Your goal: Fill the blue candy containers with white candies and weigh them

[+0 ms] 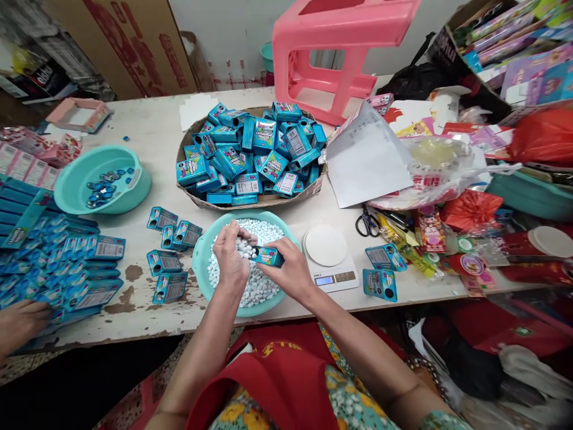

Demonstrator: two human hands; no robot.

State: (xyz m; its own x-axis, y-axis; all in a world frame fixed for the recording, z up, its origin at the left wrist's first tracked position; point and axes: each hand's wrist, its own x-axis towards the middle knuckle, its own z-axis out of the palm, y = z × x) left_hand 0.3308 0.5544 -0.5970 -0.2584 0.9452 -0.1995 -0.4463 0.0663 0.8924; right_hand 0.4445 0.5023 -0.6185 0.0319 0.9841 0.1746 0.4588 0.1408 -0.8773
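My right hand (290, 267) grips a small blue candy box (267, 256) labelled "Caramelo Macizo", held level above a turquoise basin (201, 272). Curled beside the box's dark end is my left hand (231, 254), with some small white candies (245, 246) in its fingers. The basin is filled with pale candies (262, 291). Several similar blue boxes (171, 288) stand on the table left of the basin. Directly behind it, a cut-down cardboard box (250, 206) is heaped with more blue candy boxes (264, 134).
A digital scale (335, 278) sits right of the basin, near scissors (367, 222) and two blue boxes (380, 285). Another person's hand (24, 322) touches piled flat boxes at left. A second turquoise basin (134, 194) holds shiny blue pieces. A pink stool (344, 83) lies behind.
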